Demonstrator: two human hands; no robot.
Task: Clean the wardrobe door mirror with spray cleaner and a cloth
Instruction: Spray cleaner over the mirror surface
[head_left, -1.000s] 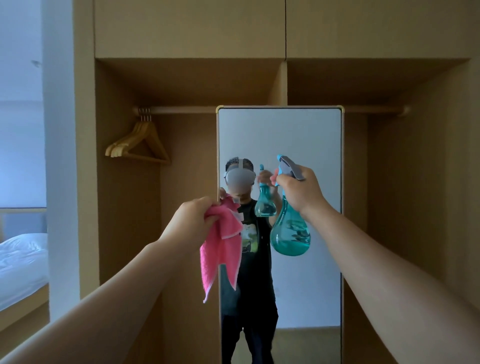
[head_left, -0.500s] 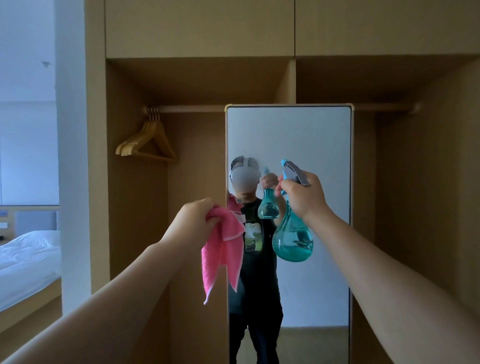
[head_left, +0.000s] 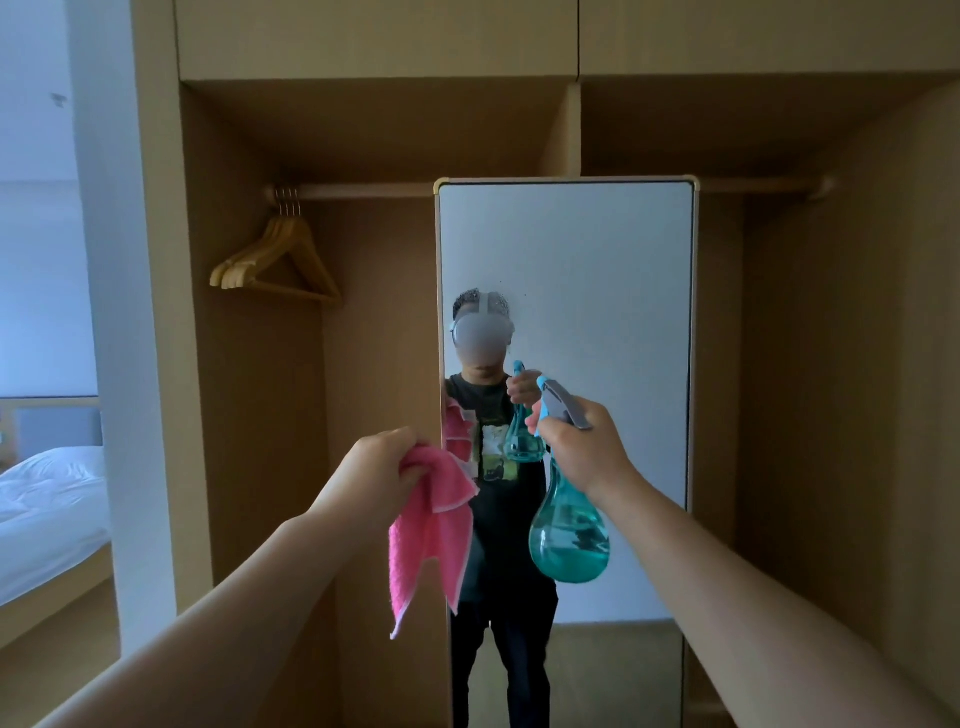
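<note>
1. Two bare forearms reach forward from the lower corners of the view toward the mirror (head_left: 571, 260), the hands level with each other in front of its lower half.
2. Left hand (head_left: 379, 470): the fingers (head_left: 411, 475) are curled tight round a bunched corner of the pink cloth (head_left: 431, 545). The rest of the cloth hangs free below the fist, across the mirror's left edge.
3. Right hand (head_left: 589, 449): the fingers (head_left: 540, 427) are clamped round the neck of the spray bottle (head_left: 569, 535), just under its grey and blue trigger head. Whether a finger presses the trigger cannot be told. The nozzle faces the glass and is held short of it.
4. Spray bottle: translucent teal, pear-shaped and upright, its bulb hanging below the hand. Liquid stands in the lower part of the bulb.
5. Mirror: a tall, narrow, light-framed panel, upright at the middle of the open wardrobe (head_left: 374, 130). It reflects the person with a headset, the cloth and the bottle. A few small specks mark the glass beside the reflected head.
6. Wardrobe interior: a wooden rail (head_left: 363, 191) runs behind the mirror's top, with wooden hangers (head_left: 275, 260) at its left end.
7. Far left: a bed (head_left: 47, 499) with white bedding.
</note>
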